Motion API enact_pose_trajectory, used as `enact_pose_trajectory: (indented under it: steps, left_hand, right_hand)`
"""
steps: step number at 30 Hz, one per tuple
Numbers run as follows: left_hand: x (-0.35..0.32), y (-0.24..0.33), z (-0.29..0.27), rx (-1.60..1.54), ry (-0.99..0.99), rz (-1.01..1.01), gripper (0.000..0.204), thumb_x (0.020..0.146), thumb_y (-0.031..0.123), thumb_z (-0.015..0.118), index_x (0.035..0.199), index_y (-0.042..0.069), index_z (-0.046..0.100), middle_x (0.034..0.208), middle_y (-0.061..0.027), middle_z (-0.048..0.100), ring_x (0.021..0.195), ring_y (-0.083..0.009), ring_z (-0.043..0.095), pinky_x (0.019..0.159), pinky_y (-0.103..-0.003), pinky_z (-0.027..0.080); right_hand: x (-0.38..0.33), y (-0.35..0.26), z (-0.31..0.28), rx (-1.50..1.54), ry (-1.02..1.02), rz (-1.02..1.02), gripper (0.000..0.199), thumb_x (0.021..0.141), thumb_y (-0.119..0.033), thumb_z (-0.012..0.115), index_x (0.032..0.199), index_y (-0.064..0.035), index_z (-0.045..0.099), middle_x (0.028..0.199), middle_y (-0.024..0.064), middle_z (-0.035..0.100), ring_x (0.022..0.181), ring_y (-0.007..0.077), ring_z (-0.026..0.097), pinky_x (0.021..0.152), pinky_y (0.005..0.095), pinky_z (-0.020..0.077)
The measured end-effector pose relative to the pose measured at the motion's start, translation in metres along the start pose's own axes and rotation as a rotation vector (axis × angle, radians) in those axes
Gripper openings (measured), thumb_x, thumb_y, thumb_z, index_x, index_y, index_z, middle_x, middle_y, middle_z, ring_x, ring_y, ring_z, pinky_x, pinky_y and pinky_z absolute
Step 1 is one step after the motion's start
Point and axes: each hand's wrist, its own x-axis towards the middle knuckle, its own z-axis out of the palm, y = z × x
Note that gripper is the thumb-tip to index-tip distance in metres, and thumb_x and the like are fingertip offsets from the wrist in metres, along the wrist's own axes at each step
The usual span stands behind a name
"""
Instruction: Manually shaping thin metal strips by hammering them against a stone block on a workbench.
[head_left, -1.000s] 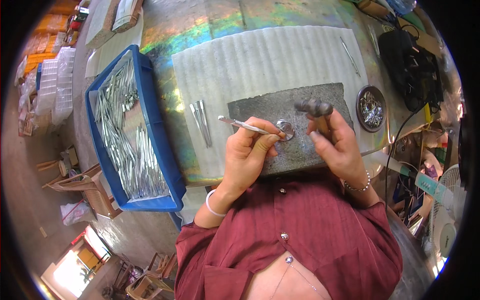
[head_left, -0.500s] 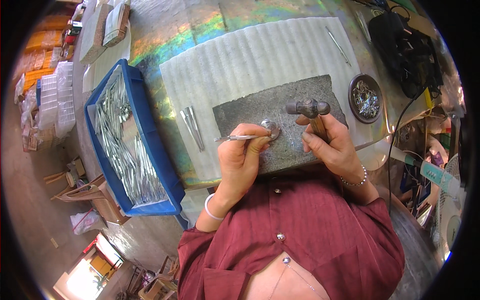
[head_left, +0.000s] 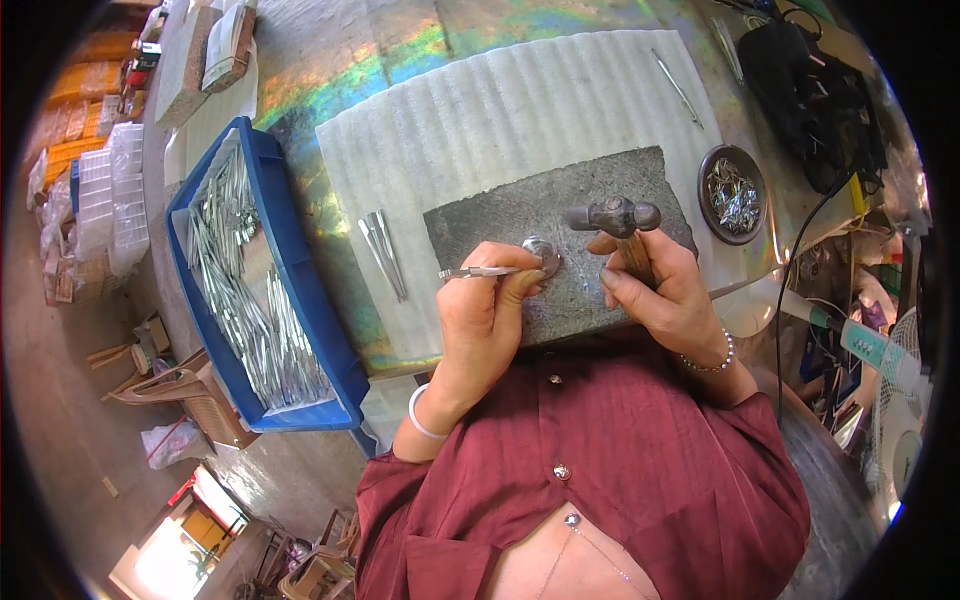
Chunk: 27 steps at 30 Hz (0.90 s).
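My left hand [head_left: 478,315] pinches a slim silver metal piece [head_left: 470,272], shaped like tweezers. Its far end is hidden behind my fingertips, over a small shiny round metal block [head_left: 541,247]. That block sits on a rough dark grey slab [head_left: 470,216]. In my right hand [head_left: 670,290] is a ball-peen hammer [head_left: 614,214], gripped by its wooden handle close to the head. The hammer head hovers over the slab, to the right of the round block and apart from it.
White foam sheet [head_left: 450,110] lies beneath the slab, with several slim metal pieces [head_left: 381,255] on its left and one thin rod [head_left: 678,88] far right. A blue tray [head_left: 270,165] full of similar pieces stands left. On the right are a brown bowl [head_left: 712,225] of small metal parts and a black bag [head_left: 800,100].
The metal piece in my left hand has shifted slightly to the right and been tilted a little. The hammer stays nearly where it was, moving only slightly.
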Motion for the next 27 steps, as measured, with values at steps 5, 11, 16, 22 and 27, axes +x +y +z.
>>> enact_pose_trajectory:
  steps: [5,11,16,22,27]
  left_hand:
    - [0.000,0.000,0.002,-0.004,0.011,-0.003,0.005,0.084,-0.006,0.057,0.087,-0.002,0.057,0.077,-0.0087,0.058,0.062,-0.0146,0.058,0.056,-0.025,0.046]
    - [0.001,0.001,0.002,0.133,-0.026,0.097,0.013,0.080,-0.010,0.056,0.089,0.000,0.057,0.079,-0.0100,0.058,0.062,-0.0191,0.059,0.055,-0.028,0.048]
    - [0.001,0.006,0.003,0.505,-0.057,0.372,0.025,0.069,-0.008,0.057,0.092,0.003,0.056,0.081,-0.0095,0.058,0.065,-0.0242,0.061,0.056,-0.032,0.049]
    - [0.001,0.004,-0.001,0.693,-0.171,0.528,0.025,0.067,0.008,0.060,0.092,0.005,0.054,0.084,-0.0096,0.058,0.067,-0.0239,0.062,0.054,-0.031,0.050]
    - [0.001,0.014,-0.006,0.535,-0.133,0.413,0.026,0.069,0.011,0.062,0.093,0.006,0.053,0.088,-0.0101,0.058,0.068,-0.0252,0.063,0.054,-0.033,0.051]
  right_hand:
    - [-0.001,0.000,0.001,-0.010,-0.001,-0.025,0.038,0.087,0.004,0.050,0.125,0.0020,0.043,0.103,0.0074,0.055,0.072,0.0087,0.053,0.065,0.0230,0.0454]
    - [-0.001,-0.003,0.001,-0.066,-0.035,-0.018,0.041,0.086,0.005,0.052,0.126,0.0023,0.042,0.096,0.0054,0.056,0.073,0.0079,0.054,0.066,0.0223,0.0456]
    - [-0.002,-0.018,0.009,-0.123,-0.023,-0.097,0.030,0.082,0.001,0.061,0.111,0.0011,0.054,0.080,0.0015,0.057,0.066,0.0057,0.052,0.059,0.0218,0.0435]
    - [0.022,-0.072,0.019,-0.429,-0.305,-0.611,0.023,0.070,-0.006,0.071,0.091,-0.0041,0.061,0.075,0.0083,0.059,0.059,0.0242,0.058,0.049,0.0316,0.0457]
    - [0.024,-0.082,0.029,-0.674,-0.320,-0.715,0.021,0.069,-0.007,0.071,0.084,-0.0048,0.057,0.071,0.0073,0.055,0.059,0.0221,0.058,0.047,0.0301,0.0440]
